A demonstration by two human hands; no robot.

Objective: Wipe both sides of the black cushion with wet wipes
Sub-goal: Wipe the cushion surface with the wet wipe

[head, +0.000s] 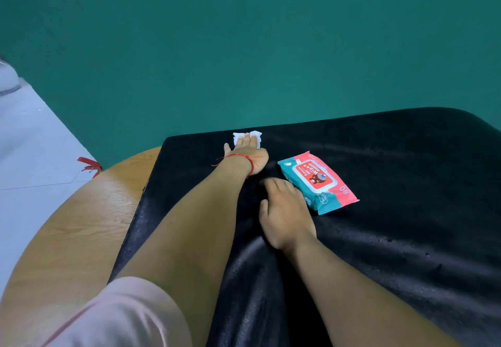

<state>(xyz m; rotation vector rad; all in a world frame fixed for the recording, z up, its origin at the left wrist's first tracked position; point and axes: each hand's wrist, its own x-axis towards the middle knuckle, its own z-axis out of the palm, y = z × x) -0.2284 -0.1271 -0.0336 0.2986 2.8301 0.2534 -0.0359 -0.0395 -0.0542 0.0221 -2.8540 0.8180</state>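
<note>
left hand (248, 154) on wipe (238, 136), cushion (406, 184) (far edge)

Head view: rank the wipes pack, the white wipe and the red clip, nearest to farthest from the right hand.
1. Wipes pack, just right of the right hand on the black cushion.
2. White wipe, ahead, under the left hand at the cushion's far edge.
3. Red clip, far left, by the table edge.

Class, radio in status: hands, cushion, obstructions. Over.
Left hand presses wet wipe, far edge of black cushion. Right hand rests on it. Wipes pack lies in the way.
</note>
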